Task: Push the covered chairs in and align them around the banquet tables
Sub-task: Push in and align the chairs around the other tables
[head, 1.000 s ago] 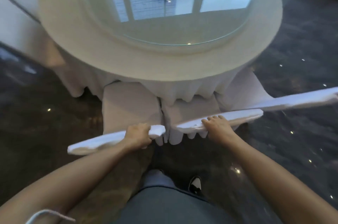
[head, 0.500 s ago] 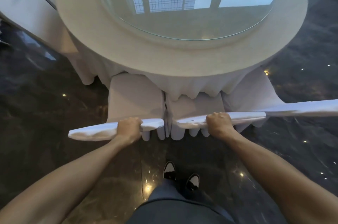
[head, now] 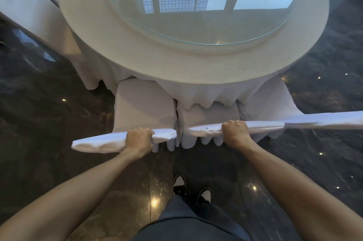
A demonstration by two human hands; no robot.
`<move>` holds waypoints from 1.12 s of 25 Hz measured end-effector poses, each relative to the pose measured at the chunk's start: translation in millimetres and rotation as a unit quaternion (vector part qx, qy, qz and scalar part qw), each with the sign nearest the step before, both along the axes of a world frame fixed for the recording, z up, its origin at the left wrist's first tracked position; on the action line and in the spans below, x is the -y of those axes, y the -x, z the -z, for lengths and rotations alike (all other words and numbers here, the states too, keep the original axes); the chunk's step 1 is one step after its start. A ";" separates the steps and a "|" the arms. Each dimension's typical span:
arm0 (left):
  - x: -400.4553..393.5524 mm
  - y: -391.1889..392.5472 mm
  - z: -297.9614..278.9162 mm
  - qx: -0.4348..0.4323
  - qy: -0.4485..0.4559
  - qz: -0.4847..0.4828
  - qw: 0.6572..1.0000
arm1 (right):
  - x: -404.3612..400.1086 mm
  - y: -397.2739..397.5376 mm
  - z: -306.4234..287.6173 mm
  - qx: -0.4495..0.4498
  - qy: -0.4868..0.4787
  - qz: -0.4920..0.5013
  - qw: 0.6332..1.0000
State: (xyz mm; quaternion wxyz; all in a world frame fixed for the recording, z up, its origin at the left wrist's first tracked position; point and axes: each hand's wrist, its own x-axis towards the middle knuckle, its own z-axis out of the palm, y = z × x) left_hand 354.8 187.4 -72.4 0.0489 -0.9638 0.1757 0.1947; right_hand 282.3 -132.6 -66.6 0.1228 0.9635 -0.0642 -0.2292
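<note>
A round banquet table [head: 137,44] in a white cloth, with a glass turntable [head: 196,14] on top, stands in front of me. Two white-covered chairs are side by side at its near edge, seats partly under the hanging cloth. My left hand [head: 139,139] is shut on the top of the left chair's back [head: 98,143]. My right hand [head: 234,132] is shut on the top of the middle chair's back [head: 261,125]. A third covered chair [head: 326,120] stands just to the right, its back nearly in line with the middle one.
More covered chairs [head: 25,4] stand at the table's far left. The floor [head: 49,113] is dark polished stone with light spots. My shoes [head: 179,183] are just behind the two chairs.
The two chairs have slid in toward the table and my view has risen and shifted; my right hand went from resting flat to gripping the chair back. My feet stepped forward.
</note>
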 end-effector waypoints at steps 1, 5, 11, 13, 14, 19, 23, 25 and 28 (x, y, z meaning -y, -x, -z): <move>0.6 -0.4 0.6 0.001 0.000 -0.001 1.000 | 1.7 -0.9 0.0 0.001 -0.004 -0.001 1.000; 6.0 -1.4 1.3 -0.007 -0.005 0.000 1.000 | 5.5 0.5 2.5 0.000 -0.010 -0.011 1.000; 8.9 -2.1 3.8 -0.006 -0.012 -0.009 1.000 | 10.5 3.0 8.2 0.013 -0.031 -0.026 0.999; 11.4 -0.4 3.6 -0.017 -0.022 -0.020 0.999 | 16.1 7.0 9.0 0.030 -0.053 -0.030 0.998; 15.9 -0.1 1.7 -0.031 -0.028 -0.026 0.999 | 20.6 10.3 9.9 0.040 -0.072 -0.035 0.996; 97.5 3.3 -12.3 -0.141 0.103 -0.020 0.984 | 61.9 29.9 6.3 0.076 -0.181 -0.091 0.976; 218.0 36.1 -27.0 -0.169 0.235 0.032 0.957 | 150.0 60.7 -7.6 0.104 -0.206 -0.037 0.972; 277.4 55.7 -26.8 -0.152 0.229 0.068 0.959 | 211.6 85.4 -8.4 0.114 -0.196 -0.016 0.974; 346.5 85.1 -20.0 -0.110 0.195 0.078 0.971 | 299.9 114.8 -7.9 0.102 -0.127 0.028 0.986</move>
